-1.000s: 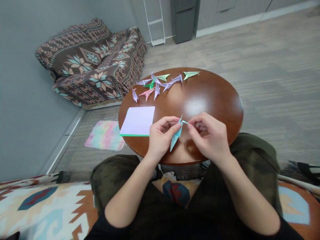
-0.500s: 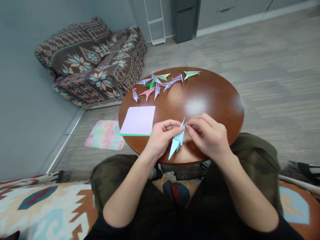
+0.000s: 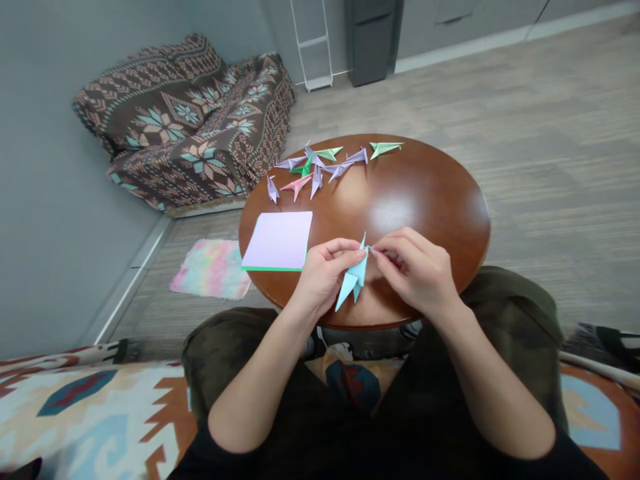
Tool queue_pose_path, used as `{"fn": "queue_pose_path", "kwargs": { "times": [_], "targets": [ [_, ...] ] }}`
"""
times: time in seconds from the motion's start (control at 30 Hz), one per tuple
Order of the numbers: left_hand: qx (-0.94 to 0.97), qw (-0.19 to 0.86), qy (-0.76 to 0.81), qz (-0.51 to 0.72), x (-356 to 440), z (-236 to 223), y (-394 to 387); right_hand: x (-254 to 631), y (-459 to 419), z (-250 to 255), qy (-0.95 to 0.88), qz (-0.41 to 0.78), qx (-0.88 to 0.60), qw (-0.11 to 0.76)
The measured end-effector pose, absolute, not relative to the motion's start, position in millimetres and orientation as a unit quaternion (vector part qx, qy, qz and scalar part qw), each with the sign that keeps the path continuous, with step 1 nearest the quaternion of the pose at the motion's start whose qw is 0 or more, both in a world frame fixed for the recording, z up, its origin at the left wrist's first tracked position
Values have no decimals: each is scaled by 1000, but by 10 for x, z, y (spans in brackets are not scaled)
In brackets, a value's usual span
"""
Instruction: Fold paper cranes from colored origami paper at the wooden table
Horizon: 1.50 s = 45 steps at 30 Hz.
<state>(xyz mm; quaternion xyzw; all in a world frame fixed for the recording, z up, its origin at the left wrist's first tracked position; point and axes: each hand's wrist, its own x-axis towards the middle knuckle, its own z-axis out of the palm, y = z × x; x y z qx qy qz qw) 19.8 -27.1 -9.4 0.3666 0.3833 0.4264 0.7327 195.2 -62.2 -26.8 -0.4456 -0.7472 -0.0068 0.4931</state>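
Blue folded paper (image 3: 355,272) above the counter (image 3: 440,200) at six o'clock: compared with one second earlier, its broader face shows. The left hand (image 3: 320,270) clamps it between fingers; the right hand (image 3: 419,270) pinches its one-o'clock tip, suggesting detailed shaping there.

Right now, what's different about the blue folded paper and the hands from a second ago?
The blue folded paper has turned, showing more of its side and a second point underneath. The right hand moved slightly left, with its fingertips at the thin tip. The left hand kept its hold. The paper stack stayed put.
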Motion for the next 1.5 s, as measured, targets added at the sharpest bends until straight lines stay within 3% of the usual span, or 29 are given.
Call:
{"fn": "queue_pose_path", "kwargs": {
  "times": [0.23,0.47,0.57,0.83,1.0,1.23,1.5],
  "targets": [
    [395,678,390,481,171,-143,-223,1979,-600,-253,-707,39,-444,549],
    [403,617,394,550,157,-168,-179,1878,-633,-315,-647,396,-434,485],
    [428,602,395,547,155,-173,-171,1797,-624,-334,-584,474,-418,510],
    [495,577,401,512,123,-212,-141,1703,-549,-377,-461,524,-407,590],
    [556,509,409,514,107,-191,-158,1755,-546,-372,-468,420,-436,644],
    [595,578,347,437,157,-162,-232,1845,-555,-359,-486,363,-427,671],
    [664,439,335,503,142,-252,-168,1849,-570,-376,-509,374,-407,660]
  ]
}}
